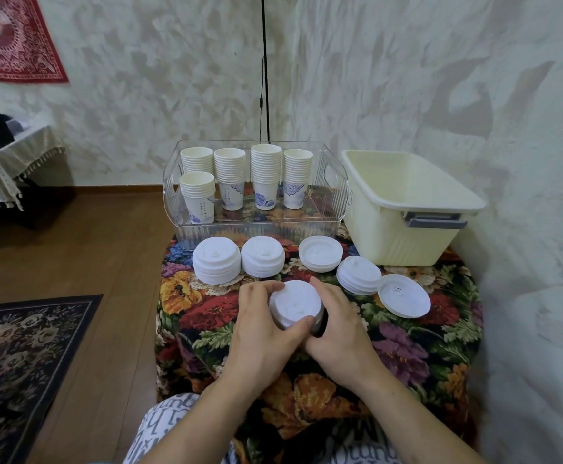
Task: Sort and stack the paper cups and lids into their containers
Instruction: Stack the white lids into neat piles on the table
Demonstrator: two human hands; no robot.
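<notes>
Both hands grip one stack of white lids (296, 303) in the middle of the floral table. My left hand (264, 324) curls round its left side with the thumb at the front; my right hand (335, 324) wraps its right side. Behind lie more lid stacks: two tall ones (216, 264) (262, 259), a low upturned one (320, 257), another (359, 274), and a single upturned lid (404, 298). A clear bin (193, 231) at the back holds several stacks of paper cups (266, 175). A cream tub (404, 209) stands empty at the right.
The table is small, covered in a floral cloth (424, 349), and stands against a wall on the right. A black cord (266, 78) hangs behind the clear bin. Wooden floor and a dark rug (22, 356) lie to the left.
</notes>
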